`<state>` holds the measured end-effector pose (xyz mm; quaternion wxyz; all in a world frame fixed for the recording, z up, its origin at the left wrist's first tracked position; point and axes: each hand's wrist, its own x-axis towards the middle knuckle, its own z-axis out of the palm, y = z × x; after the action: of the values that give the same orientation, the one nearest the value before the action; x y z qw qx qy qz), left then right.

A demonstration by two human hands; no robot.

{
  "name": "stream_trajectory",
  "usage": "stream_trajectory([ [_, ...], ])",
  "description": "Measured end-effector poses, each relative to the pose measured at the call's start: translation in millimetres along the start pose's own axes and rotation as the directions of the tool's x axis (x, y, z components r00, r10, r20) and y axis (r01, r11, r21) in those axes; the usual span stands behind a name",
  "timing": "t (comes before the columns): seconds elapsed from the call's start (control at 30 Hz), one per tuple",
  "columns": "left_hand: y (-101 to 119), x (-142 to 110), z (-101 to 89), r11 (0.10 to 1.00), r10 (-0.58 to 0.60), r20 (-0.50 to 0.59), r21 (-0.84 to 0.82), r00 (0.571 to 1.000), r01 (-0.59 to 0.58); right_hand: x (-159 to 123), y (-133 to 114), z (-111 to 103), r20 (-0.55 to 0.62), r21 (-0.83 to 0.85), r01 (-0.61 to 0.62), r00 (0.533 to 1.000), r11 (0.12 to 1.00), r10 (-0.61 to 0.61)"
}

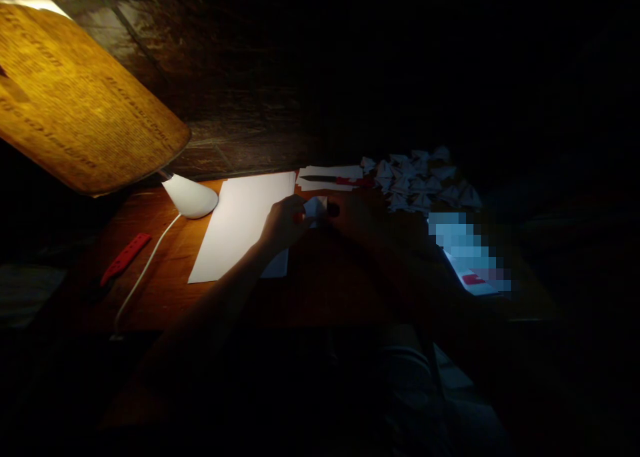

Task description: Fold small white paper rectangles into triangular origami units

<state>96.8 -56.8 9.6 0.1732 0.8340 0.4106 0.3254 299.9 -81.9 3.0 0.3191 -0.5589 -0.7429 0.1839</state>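
Observation:
A small folded piece of white paper (316, 208) is held between my two hands above the wooden table. My left hand (284, 222) grips its left side, fingers closed on it. At the paper's right side, my right hand (347, 214) is pinching it, though deep shadow hides most of these fingers. Under my left forearm lies a stack of white paper sheets (240, 217). Just beyond my hands rests a knife (345, 180) with a dark blade and a red handle, on a pile of smaller paper pieces (310, 184).
Several folded paper pieces (415, 177) are heaped at the back right. A lit screen (465, 250), partly pixelated, lies on the right. The lamp's printed shade (95, 97) overhangs the left, above its white base (193, 197) and cord (150, 257). A red-handled object (125, 258) lies left.

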Motion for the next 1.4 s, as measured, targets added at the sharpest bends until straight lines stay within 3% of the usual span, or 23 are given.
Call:
stream_trajectory([
  [0.3,1,-1,4.9,0.994,-0.059,-0.006,0.088,0.998,0.059,-1,-1,-8,0.101,-0.111,0.176,0.981,0.978,-0.165],
  [0.47,5,-3,5.4,0.985,-0.156,-0.003,0.068,0.988,0.156,-2,-3,-10,0.116,-0.096,0.161,0.982,0.982,-0.149],
  [0.67,8,-2,5.5,0.987,-0.141,-0.013,0.074,0.99,0.142,-1,-4,-7,0.109,-0.112,0.098,0.99,0.989,-0.086],
  [0.83,6,-2,6.8,0.985,-0.164,-0.024,0.041,0.986,0.165,0,-2,-6,0.091,-0.075,0.149,0.986,0.986,-0.143],
  [1.03,4,-3,7.2,0.984,-0.166,-0.036,0.063,0.986,0.168,1,1,-10,0.147,-0.037,0.173,0.975,0.984,-0.166],
  [1.4,7,-3,3.4,0.988,-0.157,0.054,0.02,0.986,0.156,0,3,-25,0.273,0.102,0.202,0.936,0.974,-0.222],
])
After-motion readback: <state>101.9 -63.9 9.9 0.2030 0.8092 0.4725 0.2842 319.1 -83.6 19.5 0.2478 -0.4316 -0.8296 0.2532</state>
